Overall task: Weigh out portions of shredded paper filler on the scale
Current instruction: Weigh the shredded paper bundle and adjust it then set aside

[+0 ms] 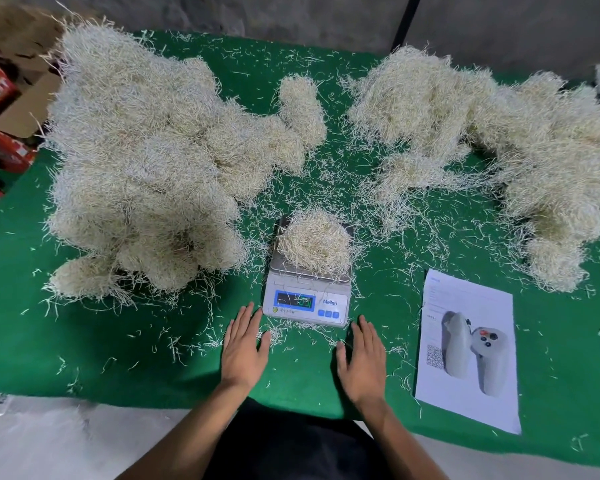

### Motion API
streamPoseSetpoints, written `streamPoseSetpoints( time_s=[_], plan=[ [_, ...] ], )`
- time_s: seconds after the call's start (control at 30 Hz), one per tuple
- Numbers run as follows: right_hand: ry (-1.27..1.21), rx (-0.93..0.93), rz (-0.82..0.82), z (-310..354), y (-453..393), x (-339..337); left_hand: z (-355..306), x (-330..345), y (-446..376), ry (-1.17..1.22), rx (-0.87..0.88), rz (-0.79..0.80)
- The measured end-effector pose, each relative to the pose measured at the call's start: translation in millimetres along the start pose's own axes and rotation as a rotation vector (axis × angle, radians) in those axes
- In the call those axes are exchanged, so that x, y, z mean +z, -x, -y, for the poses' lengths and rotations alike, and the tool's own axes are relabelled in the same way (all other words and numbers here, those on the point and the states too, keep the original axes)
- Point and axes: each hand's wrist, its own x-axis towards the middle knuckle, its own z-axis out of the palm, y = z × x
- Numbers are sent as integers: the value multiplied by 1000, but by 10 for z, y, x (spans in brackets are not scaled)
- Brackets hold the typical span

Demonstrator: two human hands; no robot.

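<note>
A rounded portion of shredded paper point(314, 244) sits on the scale point(307, 292) at the middle of the green bench point(153, 358). Both hands lie flat and empty, fingers straight: left hand point(245, 348) just left of the scale's front, right hand point(362, 356) just right.

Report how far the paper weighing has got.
Done, it seems: separate clumps lie beside the big pile. In hand: one portion sits on the scale, reading unclear; left hand and right hand rest flat on the cloth. Left: the right-side heap remains loose.
</note>
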Motion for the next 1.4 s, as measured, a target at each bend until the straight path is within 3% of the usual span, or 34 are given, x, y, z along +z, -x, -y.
streamPoseSetpoints(
  time_s=[0.67, 0.83, 0.97, 1.1, 1.23, 1.33, 1.4],
  plan=[
    [0, 16, -48, 17, -45, -8, -19, 5, -25, 63, -10, -60],
    [-524, 150, -242, 272, -427, -408, -265, -252, -367, 334, -161, -224],
    [-755, 155, -259, 702, -906, -748, -718, -665, -876, 600, -126, -251],
    [-869, 74, -153, 1092, -1318, -859, -1193, -960, -1287, 781, -32, -79],
    [-1020, 137, -7, 1466, -1538, -981, -1453, -948, -1340, 753, -62, 194],
    [-1056, 152, -25, 1559, -1726, -1104, -1434, -969, -1274, 1198, -227, 209],
    [-1090, 168, -94, 1603, -1840, -1220, -1397, -1018, -1233, 1459, -338, 122]
  ],
)
